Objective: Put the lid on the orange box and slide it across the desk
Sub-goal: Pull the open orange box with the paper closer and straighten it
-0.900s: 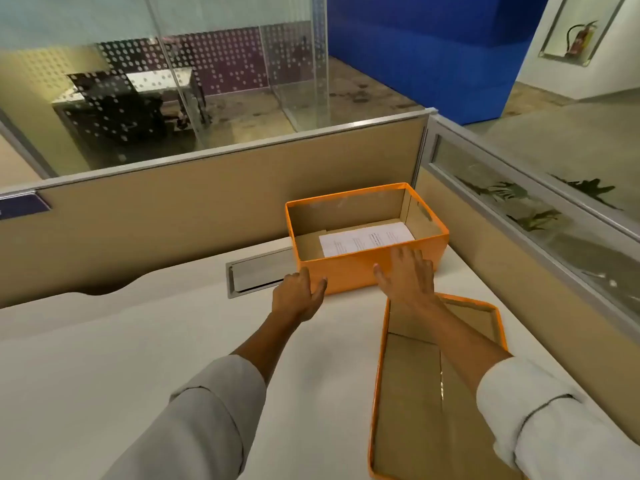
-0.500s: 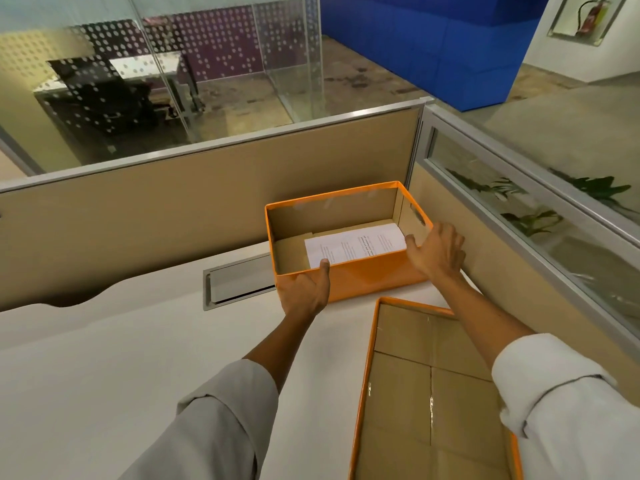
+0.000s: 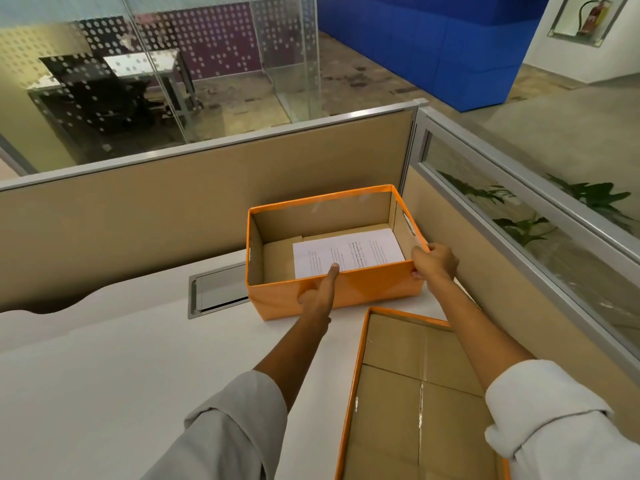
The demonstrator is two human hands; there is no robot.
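The orange box stands uncovered on the white desk near the far right corner, with a printed white sheet lying on its brown floor. My left hand rests on the box's near wall, thumb hooked over the rim. At the near right corner of the box, my right hand grips the rim and side wall. The orange lid lies upside down on the desk in front of the box, brown inside facing up, partly under my right forearm.
Beige partition panels close the desk at the back and on the right, with a glass strip along the right one. A metal cable hatch is set in the white desk left of the box.
My right hand went from the box's near wall to its right corner and took hold. My left thumb hooked over the near rim. The view moved closer to the box.
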